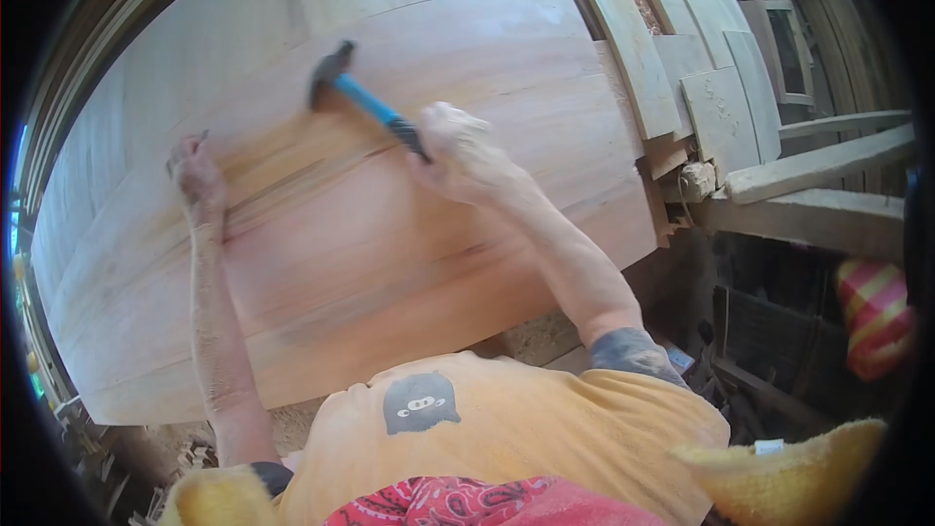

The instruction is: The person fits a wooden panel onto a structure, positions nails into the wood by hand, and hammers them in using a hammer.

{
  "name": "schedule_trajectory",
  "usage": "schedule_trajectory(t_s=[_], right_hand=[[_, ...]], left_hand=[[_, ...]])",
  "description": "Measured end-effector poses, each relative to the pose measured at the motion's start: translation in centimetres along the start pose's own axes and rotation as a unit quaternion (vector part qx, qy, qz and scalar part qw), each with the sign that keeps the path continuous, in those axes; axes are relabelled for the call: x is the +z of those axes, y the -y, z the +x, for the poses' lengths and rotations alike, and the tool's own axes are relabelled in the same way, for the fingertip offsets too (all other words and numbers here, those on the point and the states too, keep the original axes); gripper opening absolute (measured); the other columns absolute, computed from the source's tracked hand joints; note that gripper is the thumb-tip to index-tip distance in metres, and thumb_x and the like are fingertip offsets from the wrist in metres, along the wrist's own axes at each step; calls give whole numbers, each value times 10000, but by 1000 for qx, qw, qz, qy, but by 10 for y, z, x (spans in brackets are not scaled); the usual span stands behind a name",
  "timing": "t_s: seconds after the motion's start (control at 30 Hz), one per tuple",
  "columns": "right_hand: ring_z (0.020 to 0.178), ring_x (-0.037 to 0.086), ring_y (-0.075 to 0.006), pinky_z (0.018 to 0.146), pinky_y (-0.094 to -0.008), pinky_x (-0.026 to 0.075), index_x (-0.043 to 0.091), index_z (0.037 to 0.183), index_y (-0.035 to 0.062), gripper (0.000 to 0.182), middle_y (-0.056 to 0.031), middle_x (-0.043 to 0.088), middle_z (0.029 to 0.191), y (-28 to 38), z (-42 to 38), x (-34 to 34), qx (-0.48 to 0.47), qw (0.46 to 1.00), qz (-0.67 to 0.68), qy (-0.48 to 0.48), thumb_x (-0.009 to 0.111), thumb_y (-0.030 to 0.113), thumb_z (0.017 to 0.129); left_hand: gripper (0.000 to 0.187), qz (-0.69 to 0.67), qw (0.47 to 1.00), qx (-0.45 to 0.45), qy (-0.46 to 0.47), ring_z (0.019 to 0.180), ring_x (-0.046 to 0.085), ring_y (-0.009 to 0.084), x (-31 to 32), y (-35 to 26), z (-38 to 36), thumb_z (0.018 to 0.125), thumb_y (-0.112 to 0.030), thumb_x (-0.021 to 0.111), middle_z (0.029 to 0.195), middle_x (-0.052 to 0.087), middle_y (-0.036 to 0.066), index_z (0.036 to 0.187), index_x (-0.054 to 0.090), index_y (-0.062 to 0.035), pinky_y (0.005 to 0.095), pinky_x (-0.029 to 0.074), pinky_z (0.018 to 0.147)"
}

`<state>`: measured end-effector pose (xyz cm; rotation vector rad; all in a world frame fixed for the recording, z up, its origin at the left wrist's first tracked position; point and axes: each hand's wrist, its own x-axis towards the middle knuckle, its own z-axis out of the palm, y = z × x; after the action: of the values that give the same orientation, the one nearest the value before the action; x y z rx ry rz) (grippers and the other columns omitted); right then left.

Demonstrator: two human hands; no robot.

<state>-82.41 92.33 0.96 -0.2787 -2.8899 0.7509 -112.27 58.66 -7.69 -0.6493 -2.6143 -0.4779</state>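
My right hand (453, 151) is wrapped round the dark grip of a hammer (365, 97) with a blue shaft. The hammer's dark head is raised over the wide wooden panel (545, 136), up and to the right of my left hand (198, 173). My left hand pinches a small thin object, which looks like a nail (203, 136), at the panel's left part. Motion blurs the hammer head and the fingers slightly.
Pale boards (623, 49) lie along the panel's right side. Rough beams (818, 219) stick out at the right, near a red and yellow striped bundle (872, 317). Wood scraps (200, 458) lie below the panel's lower left edge.
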Motion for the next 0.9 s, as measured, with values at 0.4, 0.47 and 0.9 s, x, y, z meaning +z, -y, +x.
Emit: schedule_trajectory(t_s=[0.4, 0.47, 0.9], right_hand=[[1009, 646, -337, 832, -458, 567, 583, 1027, 27, 283, -161, 618, 1032, -11, 30, 0, -36, 984, 148, 94, 745, 147, 828], [1009, 646, -338, 831, -458, 567, 583, 1031, 26, 298, -162, 616, 1031, -10, 30, 3, -32, 983, 159, 89, 753, 141, 816], [988, 633, -331, 793, -460, 562, 572, 1029, 20, 291, -154, 596, 1024, -11, 28, 5, -28, 980, 178, 82, 740, 100, 805]], left_hand=[[173, 104, 990, -91, 6, 1188, 589, 378, -6, 17, 3, 1005, -138, 556, 1258, 671, 165, 1119, 625, -26, 471, 456, 1024], [201, 124, 988, -91, 9, 1194, 598, 379, -8, 21, 3, 1006, -159, 551, 1270, 673, 174, 1123, 633, -17, 463, 462, 1027], [194, 117, 985, -125, 12, 1209, 590, 371, -13, 15, 0, 1020, -141, 535, 1283, 663, 185, 1119, 616, 6, 458, 462, 1033]])
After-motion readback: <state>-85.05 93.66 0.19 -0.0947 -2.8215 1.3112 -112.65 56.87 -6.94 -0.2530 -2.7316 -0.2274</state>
